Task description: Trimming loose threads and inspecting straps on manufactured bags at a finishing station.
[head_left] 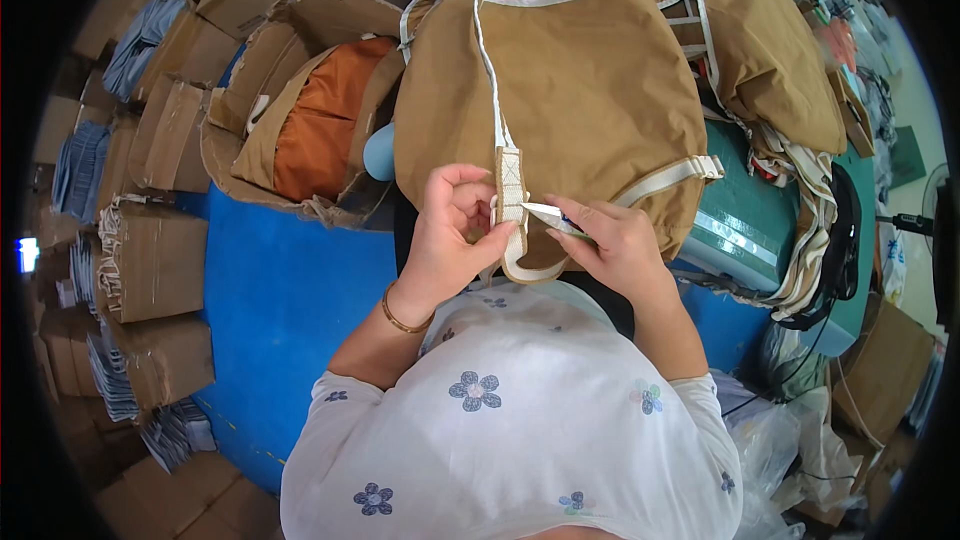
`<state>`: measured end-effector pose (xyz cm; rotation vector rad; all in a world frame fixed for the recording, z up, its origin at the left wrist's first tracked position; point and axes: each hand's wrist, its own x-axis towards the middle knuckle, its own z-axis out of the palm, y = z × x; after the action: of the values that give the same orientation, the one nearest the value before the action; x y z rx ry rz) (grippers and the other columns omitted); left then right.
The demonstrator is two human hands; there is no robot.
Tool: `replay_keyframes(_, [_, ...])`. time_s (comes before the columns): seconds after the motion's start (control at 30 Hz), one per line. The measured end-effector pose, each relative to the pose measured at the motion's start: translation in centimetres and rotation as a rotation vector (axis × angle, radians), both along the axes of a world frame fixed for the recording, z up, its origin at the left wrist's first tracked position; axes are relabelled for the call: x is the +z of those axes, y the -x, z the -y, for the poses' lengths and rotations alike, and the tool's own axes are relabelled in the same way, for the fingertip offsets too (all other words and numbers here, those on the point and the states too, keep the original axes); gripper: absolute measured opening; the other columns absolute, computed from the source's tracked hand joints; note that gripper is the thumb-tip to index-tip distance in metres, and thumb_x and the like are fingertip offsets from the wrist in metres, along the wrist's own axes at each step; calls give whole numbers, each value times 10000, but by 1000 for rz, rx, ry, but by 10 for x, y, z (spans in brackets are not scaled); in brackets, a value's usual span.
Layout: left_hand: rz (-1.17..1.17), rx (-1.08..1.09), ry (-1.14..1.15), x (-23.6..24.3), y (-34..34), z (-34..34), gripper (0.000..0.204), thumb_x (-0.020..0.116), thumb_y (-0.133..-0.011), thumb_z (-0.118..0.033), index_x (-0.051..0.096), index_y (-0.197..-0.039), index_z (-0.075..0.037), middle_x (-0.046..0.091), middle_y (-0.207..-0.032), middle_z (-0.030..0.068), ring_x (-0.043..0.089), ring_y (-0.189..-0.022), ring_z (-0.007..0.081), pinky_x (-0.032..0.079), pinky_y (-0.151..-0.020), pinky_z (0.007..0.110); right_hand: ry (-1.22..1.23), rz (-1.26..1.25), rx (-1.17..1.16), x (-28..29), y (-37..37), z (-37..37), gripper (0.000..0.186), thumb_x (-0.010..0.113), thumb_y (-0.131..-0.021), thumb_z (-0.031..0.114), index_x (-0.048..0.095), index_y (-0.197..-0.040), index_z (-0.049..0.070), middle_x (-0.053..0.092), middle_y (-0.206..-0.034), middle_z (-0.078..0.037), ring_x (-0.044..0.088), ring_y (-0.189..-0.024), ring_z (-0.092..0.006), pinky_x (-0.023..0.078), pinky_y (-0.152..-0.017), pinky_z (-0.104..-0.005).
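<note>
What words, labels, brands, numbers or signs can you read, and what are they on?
No text reads clearly.
White plastic bag, far right: blue marks, too small and blurred to read.
Tan bag: no lettering visible.
Webbing strap: stitching, no lettering visible.

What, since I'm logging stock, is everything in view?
Bags: two, tan, centre and upper right
Stitched strap: one, white-tan, on the front bag
Pointed tool: one, white-green, at the strap
Open carton: one, brown, upper left
Fabric: one, orange, inside the carton
Boxes: many, brown, left side
Folded bundles: several, grey-blue, among boxes
Flat surface: one, blue, lower left
Boxy thing: one, green, centre right
Plastic: uncountable, clear, lower right
Clutter: uncountable, mixed, far right
Shirt: one, white, blue-flowered, lower centre
Bracelet: one, brown, left wrist
Left hand: one, holding the strap
Right hand: one, holding the tool
</note>
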<state>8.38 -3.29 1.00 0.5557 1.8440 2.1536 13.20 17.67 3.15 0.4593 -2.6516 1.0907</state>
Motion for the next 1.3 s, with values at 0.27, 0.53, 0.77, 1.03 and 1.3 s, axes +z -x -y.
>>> replay_keyframes(0.27, [159, -81, -58, -2, -1, 4, 359, 634, -826, 54, 430, -1111, -23, 602, -959, 45, 570, -841, 73, 466, -704, 204, 83, 47, 44, 2, 1, -3, 398, 739, -750, 114, 643, -1130, 48, 652, -758, -123, 636, -623, -225, 487, -544, -290])
replay_keyframes(0.53, [140, -68, -87, -1, -2, 2, 346, 628, -830, 60, 438, -1108, -23, 600, -944, 39, 563, -847, 68, 469, -715, 206, 84, 51, 22, -3, -2, -2, 393, 728, -752, 160, 646, -1132, 107, 635, -729, -81, 620, -627, -237, 491, -546, -318])
replay_keyframes(0.77, [155, -55, -66, 0, -3, 1, 339, 629, -828, 61, 441, -1098, -22, 603, -942, 36, 566, -852, 68, 466, -714, 204, 89, 48, 36, -2, -3, -10, 359, 736, -741, 106, 661, -1088, 52, 650, -745, -119, 626, -605, -236, 481, -532, -301])
replay_keyframes(1.03, [189, -105, -67, 2, -2, 2, 335, 629, -832, 57, 438, -1096, -20, 603, -929, 33, 570, -825, 66, 462, -699, 199, 15, 19, 42, -3, -3, -11, 357, 734, -742, 122, 656, -1086, 64, 641, -732, -100, 617, -601, -233, 477, -530, -304])
replay_keyframes(1.3, [157, -144, -80, -3, -2, 1, 344, 607, -855, 54, 470, -1167, -1, 593, -965, 34, 558, -866, 65, 472, -718, 203, 118, 46, 32, -10, 1, -10, 373, 738, -746, 104, 635, -1088, -6, 665, -801, -139, 647, -673, -254, 499, -587, -302])
